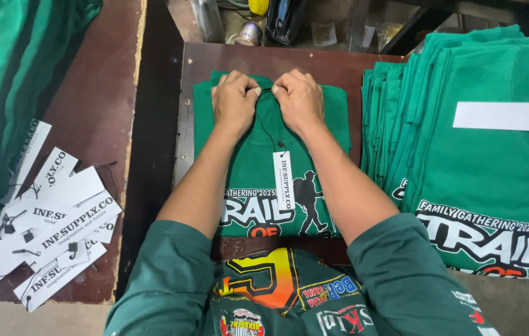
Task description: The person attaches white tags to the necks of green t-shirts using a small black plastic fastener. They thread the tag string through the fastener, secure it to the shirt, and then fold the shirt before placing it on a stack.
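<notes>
Green folded shirt (264, 162) lies on the dark table (227, 56), its collar at twelve o'clock under left hand (234, 99) and right hand (300, 99), both pinched shut on a black string (267, 127) trailing to a white tag (283, 179) at six.

The light is even and quite bright, coming from above. Shadows are soft, darkest in the gap (152, 124) at 9 o'clock. The white tags (52, 218) show mild glare. Focus is sharp, and edges bend slightly.
</notes>
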